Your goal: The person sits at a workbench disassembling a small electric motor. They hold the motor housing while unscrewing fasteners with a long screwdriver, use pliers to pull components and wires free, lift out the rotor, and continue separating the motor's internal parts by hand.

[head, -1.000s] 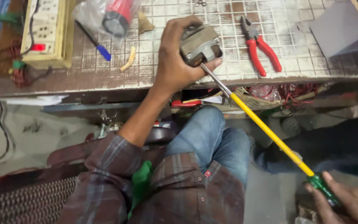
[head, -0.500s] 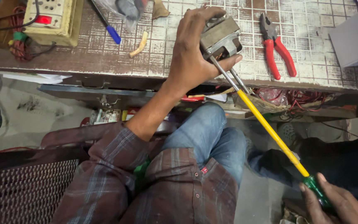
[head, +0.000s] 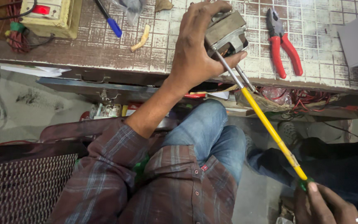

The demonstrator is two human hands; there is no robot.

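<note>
Now we've drawn the motor (head: 226, 33) nearer — left hand (head: 195, 54) clamped on it, right hand (head: 326, 205) gripping the screwdriver (head: 266, 122), tip seated.

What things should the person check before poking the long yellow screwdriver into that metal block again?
1. Left hand wraps the metal motor block firmly: ok.
2. Screwdriver tip sits inside the block: ok.
3. Right hand grips the green handle: ok, partly out of view.
4. Thumb clear of the shaft: not ok, it lies right beside it.
5. Red pliers lie out of the way: ok.
6. Tip seated on a screw: cannot tell.
</note>
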